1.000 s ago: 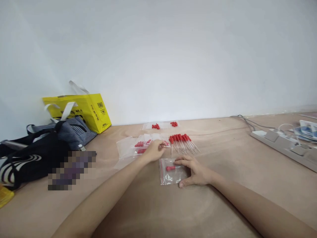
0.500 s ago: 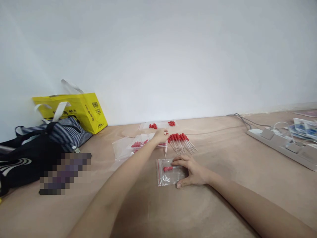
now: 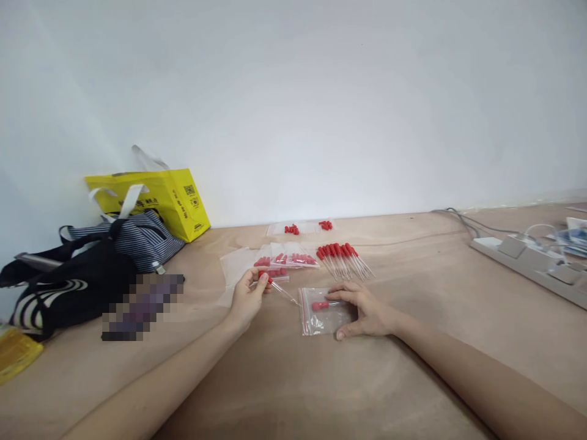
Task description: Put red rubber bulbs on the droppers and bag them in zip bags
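Observation:
My left hand (image 3: 250, 293) is closed in a pinch around the red bulb of a glass dropper (image 3: 284, 292). The dropper slants down to the right, its tip close to the sealing edge of a clear zip-lock bag (image 3: 308, 321). My right hand (image 3: 364, 310) grips that bag at its right side, thumb by the lower edge and fingers at the upper one. Inside the bag lies another dropper (image 3: 320, 305), bulb to the left, its tube partly under my fingers. Beyond, a row of loose red-bulbed droppers (image 3: 343, 260) lies side by side on the wooden table (image 3: 293, 391).
Filled clear bags with red bulbs (image 3: 293, 260) overlap behind my left hand. Further bags (image 3: 305, 228) lie near the wall. Left stand a yellow shopping bag (image 3: 183, 201), a striped bag (image 3: 153, 241) and a black bag (image 3: 82, 281). A power strip (image 3: 527, 263) with cables lies right.
My left hand has come back from the dropper row toward the left and nearer, carrying one dropper, now tilted toward the bag's edge. My right hand stays on the bag. The view has shifted slightly.

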A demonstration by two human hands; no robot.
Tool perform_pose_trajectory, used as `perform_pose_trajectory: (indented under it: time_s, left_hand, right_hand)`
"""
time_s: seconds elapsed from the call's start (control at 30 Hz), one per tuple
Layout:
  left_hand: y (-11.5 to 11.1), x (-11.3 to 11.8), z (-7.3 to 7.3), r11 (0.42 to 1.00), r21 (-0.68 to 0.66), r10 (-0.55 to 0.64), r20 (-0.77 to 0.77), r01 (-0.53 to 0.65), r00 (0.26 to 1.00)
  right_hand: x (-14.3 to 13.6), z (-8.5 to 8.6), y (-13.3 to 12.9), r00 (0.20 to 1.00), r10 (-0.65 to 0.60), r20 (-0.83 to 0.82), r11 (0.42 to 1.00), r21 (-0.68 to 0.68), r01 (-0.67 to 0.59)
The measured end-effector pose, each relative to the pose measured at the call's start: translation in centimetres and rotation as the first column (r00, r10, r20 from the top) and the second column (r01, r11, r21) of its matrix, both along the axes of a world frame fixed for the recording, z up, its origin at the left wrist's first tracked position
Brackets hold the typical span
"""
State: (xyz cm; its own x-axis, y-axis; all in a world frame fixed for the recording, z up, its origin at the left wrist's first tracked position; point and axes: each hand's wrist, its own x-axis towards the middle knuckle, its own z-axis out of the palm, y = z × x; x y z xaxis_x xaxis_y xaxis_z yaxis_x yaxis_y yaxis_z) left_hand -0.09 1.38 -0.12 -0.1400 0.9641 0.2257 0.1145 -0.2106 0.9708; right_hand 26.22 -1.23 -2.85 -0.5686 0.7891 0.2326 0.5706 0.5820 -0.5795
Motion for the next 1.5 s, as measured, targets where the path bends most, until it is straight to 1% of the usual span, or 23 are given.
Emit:
perform_pose_trajectory:
  time_s: [0.2,0.27,0.33,0.4,0.47,0.57,0.67,0.77,0.87,0.93,1.03,1.07,1.13,1.17,1.2,1.27,1.3,1.37,1.43,1.5]
  left_hand:
    - [-0.3,1.1,-1.3,0.997,-0.078,-0.008,0.138,0.019,0.99]
    - [-0.6,1.2,-1.5,0.993,-0.106,-0.033,0.139,0.048,0.99]
    - [-1.0,1.3,-1.5,0.988,-0.122,-0.088,0.047,0.093,0.995]
    - [-1.3,1.3,-1.4,0.981,-0.127,-0.165,-0.124,0.15,0.978]
    - [-1.7,1.3,-1.2,0.968,-0.112,-0.249,-0.311,0.224,0.917]
    - [-2.0,1.2,-0.9,0.927,-0.073,-0.352,-0.513,0.369,0.783]
    - [-2.0,1.2,-0.8,0.888,-0.023,-0.369,-0.63,0.459,0.683]
    - [-1.7,1.6,-0.8,0.875,0.021,-0.328,-0.71,0.484,0.623]
    - [-1.3,2.8,-0.8,0.874,0.044,-0.287,-0.758,0.484,0.586]
    - [-1.2,3.6,-0.8,0.883,0.008,-0.301,-0.758,0.47,0.578]
    - [-0.8,3.9,-0.8,0.899,-0.08,-0.35,-0.721,0.43,0.598]
    - [-0.5,3.8,-0.7,0.893,-0.119,-0.38,-0.714,0.434,0.588]
    - [0.3,3.2,-0.2,0.86,-0.201,-0.458,-0.711,0.469,0.534]
    - [0.8,2.9,0.2,0.849,-0.222,-0.476,-0.715,0.48,0.512]
    - [1.4,2.7,0.6,0.846,-0.223,-0.477,-0.723,0.485,0.5]
    - [2.8,3.0,1.4,0.887,-0.152,-0.389,-0.753,0.436,0.531]
    - [3.6,3.6,1.7,0.905,-0.117,-0.345,-0.764,0.409,0.546]
    - [5.2,5.5,2.0,0.924,-0.084,-0.294,-0.779,0.373,0.554]
    - [6.9,8.0,2.0,0.941,-0.077,-0.26,-0.79,0.331,0.555]
    - [8.5,10.5,1.6,0.961,-0.084,-0.224,-0.794,0.263,0.566]
  right_hand:
    - [0.0,0.0,0.0,1.0,0.004,0.007,1.0,0.016,-0.004]
    - [0.0,0.0,0.0,1.0,0.003,0.009,1.0,0.014,-0.004]
    - [0.0,0.0,0.0,1.0,-0.009,0.003,1.0,0.006,0.009]
    - [0.0,-0.1,0.0,0.999,-0.033,-0.008,0.999,-0.005,0.033]
    - [0.0,-0.1,0.0,0.999,-0.051,-0.019,0.999,-0.016,0.05]
    - [-0.1,0.1,-0.1,0.998,-0.055,-0.029,0.998,-0.029,0.054]
    - [-0.2,0.2,-0.2,0.998,-0.049,-0.04,0.998,-0.03,0.048]
    - [-0.2,0.3,-0.1,0.998,-0.038,-0.05,0.999,-0.022,0.037]
    - [-0.2,0.2,0.0,0.998,-0.024,-0.06,1.0,-0.018,0.023]
    - [-0.2,0.1,0.0,0.998,-0.025,-0.062,1.0,-0.018,0.024]
    - [-0.2,0.0,0.0,0.998,-0.04,-0.053,0.999,-0.016,0.039]
    - [-0.2,0.0,0.0,0.998,-0.041,-0.048,0.999,-0.013,0.04]
    - [-0.3,0.1,0.0,0.999,-0.034,-0.028,0.999,0.009,0.034]
    - [-0.3,0.1,0.0,0.999,-0.029,-0.013,0.999,0.028,0.03]
    - [-0.3,0.1,-0.1,1.0,-0.025,0.005,0.998,0.053,0.025]
    - [-0.3,0.2,-0.1,0.999,-0.017,0.035,0.994,0.105,0.013]
    - [-0.3,0.2,-0.1,0.999,-0.012,0.046,0.992,0.125,0.006]
    - [-0.3,0.2,-0.1,0.998,-0.004,0.064,0.989,0.149,-0.006]
    - [-0.3,0.2,-0.1,0.997,0.0,0.076,0.988,0.157,-0.012]
    - [-0.4,0.2,-0.2,0.997,0.002,0.08,0.987,0.158,-0.015]
